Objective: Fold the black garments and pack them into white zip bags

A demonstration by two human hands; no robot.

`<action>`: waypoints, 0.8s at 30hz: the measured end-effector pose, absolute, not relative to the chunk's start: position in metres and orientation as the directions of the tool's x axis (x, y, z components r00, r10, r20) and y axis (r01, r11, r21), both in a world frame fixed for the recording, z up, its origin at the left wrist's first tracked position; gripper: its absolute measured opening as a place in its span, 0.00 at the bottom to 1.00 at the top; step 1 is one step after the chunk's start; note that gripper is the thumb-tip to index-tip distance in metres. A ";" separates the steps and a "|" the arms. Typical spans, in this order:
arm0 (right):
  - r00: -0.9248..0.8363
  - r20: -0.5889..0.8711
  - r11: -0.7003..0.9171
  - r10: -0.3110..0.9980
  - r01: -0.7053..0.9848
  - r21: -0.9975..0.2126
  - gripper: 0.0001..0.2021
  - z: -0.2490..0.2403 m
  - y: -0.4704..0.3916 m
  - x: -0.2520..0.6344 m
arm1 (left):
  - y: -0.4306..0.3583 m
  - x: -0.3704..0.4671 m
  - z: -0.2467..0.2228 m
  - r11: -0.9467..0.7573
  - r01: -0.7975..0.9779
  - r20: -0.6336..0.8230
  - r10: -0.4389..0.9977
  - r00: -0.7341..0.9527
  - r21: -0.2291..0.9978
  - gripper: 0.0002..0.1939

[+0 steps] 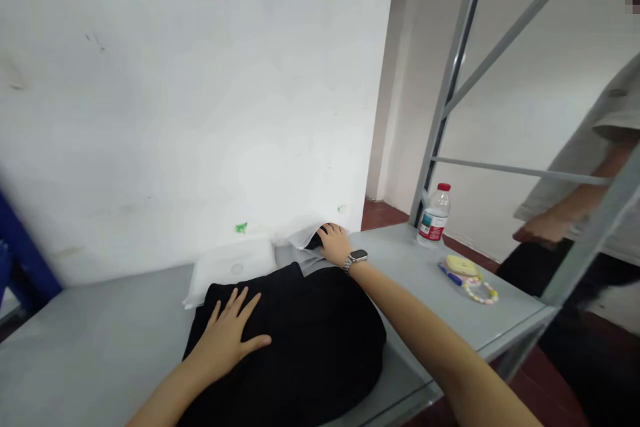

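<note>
A folded black garment [300,340] lies on the grey tabletop in front of me. My left hand [223,340] rests flat on its left part, with the fingers spread. Farther back, against the wall, my right hand [336,245] is closed over a translucent plastic bag [303,238]. Some black material [316,241] shows at the bag's mouth, beside the fingers; the fingertips are partly hidden. A watch is on my right wrist. Another white, translucent bag [235,263] lies flat behind the garment, partly covered by it.
On the right of the grey table [390,260] stand a red-capped bottle [434,217], a yellow item [461,265], a blue pen-like item [453,275] and a beaded loop [481,292]. A metal frame [453,80] rises at the right edge. Beyond it is a person [575,167].
</note>
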State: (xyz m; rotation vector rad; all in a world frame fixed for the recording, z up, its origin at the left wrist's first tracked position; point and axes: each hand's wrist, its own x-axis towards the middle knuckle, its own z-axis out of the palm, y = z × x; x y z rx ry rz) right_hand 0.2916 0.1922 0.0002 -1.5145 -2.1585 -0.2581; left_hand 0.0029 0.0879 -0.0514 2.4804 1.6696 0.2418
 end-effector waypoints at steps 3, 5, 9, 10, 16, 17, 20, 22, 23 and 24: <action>-0.211 0.507 0.300 0.836 0.949 -0.098 0.15 0.003 0.204 0.288 | 0.086 0.003 -0.048 -0.357 0.904 0.054 0.933 0.355 0.236 0.42; -0.205 0.533 0.292 0.821 0.953 -0.083 0.15 0.011 0.200 0.281 | 0.086 0.005 -0.041 -0.348 0.885 0.109 0.937 0.330 0.310 0.43; -0.275 0.602 0.363 0.749 0.931 -0.027 0.15 0.031 0.163 0.257 | 0.080 0.017 -0.020 -0.243 0.562 0.123 0.962 0.243 0.790 0.37; -0.337 0.624 0.418 0.705 0.908 0.018 0.15 0.032 0.150 0.249 | 0.077 0.021 -0.014 -0.170 0.387 0.074 0.965 0.250 0.906 0.36; -0.742 0.647 0.765 0.178 0.517 0.383 0.11 0.005 0.100 0.220 | 0.063 0.039 0.000 0.111 -0.188 -0.120 0.992 -0.037 0.976 0.23; -0.738 0.660 0.808 0.139 0.470 0.356 0.10 -0.001 0.099 0.222 | 0.067 0.035 -0.001 0.111 -0.164 -0.126 0.988 -0.085 0.980 0.21; -0.586 0.791 0.939 0.179 0.341 0.039 0.13 -0.014 0.099 0.231 | 0.096 0.007 0.000 0.010 0.122 0.014 0.981 -0.193 0.992 0.19; -0.330 0.868 0.919 0.371 0.265 -0.292 0.18 -0.015 0.097 0.238 | 0.123 -0.019 0.007 -0.025 0.508 0.180 0.949 -0.258 0.861 0.23; -0.173 0.858 0.867 0.484 0.229 -0.443 0.18 -0.013 0.096 0.240 | 0.136 -0.031 0.011 0.001 0.606 0.212 0.936 -0.281 0.795 0.27; -0.026 0.812 0.800 0.583 0.191 -0.569 0.18 -0.011 0.096 0.242 | 0.147 -0.041 0.016 0.026 0.677 0.238 0.926 -0.295 0.736 0.30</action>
